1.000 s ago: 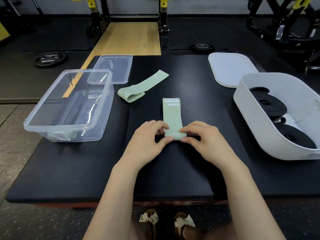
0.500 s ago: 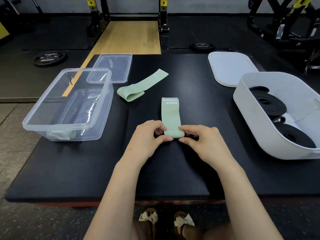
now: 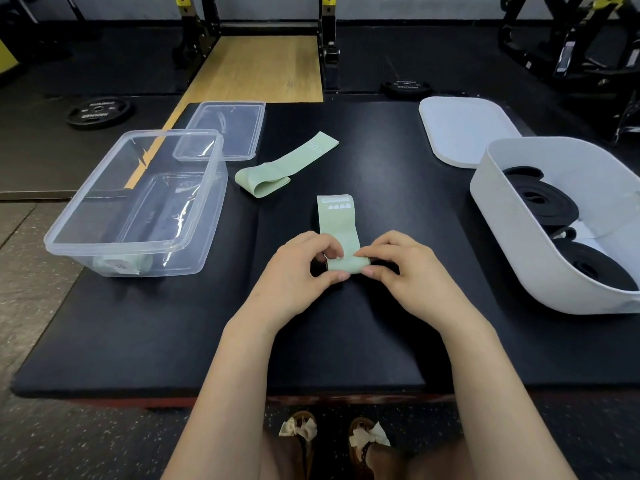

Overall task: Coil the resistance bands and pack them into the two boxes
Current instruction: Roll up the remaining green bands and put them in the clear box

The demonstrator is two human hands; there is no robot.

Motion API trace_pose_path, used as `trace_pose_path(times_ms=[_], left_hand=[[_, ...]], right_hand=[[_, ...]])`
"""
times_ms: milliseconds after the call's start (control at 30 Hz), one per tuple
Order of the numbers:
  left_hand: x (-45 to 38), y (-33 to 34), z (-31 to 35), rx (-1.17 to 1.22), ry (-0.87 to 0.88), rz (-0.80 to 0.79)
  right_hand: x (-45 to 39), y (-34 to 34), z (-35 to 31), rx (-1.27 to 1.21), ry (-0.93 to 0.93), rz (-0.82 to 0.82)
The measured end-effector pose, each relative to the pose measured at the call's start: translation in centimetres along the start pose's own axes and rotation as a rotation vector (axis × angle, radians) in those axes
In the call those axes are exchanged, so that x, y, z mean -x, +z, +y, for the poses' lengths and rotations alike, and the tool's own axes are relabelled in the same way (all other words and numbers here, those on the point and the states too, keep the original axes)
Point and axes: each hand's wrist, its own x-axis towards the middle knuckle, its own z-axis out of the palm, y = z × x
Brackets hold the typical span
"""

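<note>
Now both sets of fingertips (image 3: 337,277) pinch the near end of a green band (image 3: 337,230), thumbs under & fingers on top, clamped on a small roll just started there. Left hand (image 3: 298,271) takes the roll's left side, right hand (image 3: 398,268) the right, likely so the coil stays even w/ the band's edges. Rest of the band lies flat on the mat (image 3: 207,341), pointing away toward the far edge, near the mat's middle, probably laid straight so it rolls forward cleanly.

A 2nd band (image 3: 287,164), loosely folded, sits beyond, toward the far left, apart from the first. Clear box (image 3: 138,202) stands by the left edge, open, w/ a pale green roll at its near wall; its lid (image 3: 225,129) is at the far left corner. White box (image 3: 519,244) at the right edge holds black coils (image 3: 543,202); its lid (image 3: 464,129) lies behind it.

Bare mat lies ahead of the roll & on both sides of the hands.
</note>
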Motion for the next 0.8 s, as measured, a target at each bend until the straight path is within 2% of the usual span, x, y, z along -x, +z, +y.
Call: trace_pose_path(times_ms=[133, 633, 700, 800], left_hand=[[-0.2, 0.2, -0.1, -0.008, -0.015, 0.018], [-0.9, 1.0, -0.4, -0.068, -0.057, 0.122], [-0.7, 0.8, -0.3, -0.040, -0.051, 0.106], [-0.4, 0.3, -0.3, -0.039, -0.018, -0.005]], right_hand=[[0.0, 0.0, 0.0, -0.044, 0.021, 0.056], [-0.7, 1.1, -0.3, 0.055, -0.048, 0.140], [-0.7, 1.0, -0.3, 0.056, -0.045, 0.109], [-0.6, 0.7, -0.4, 0.062, -0.028, 0.041]])
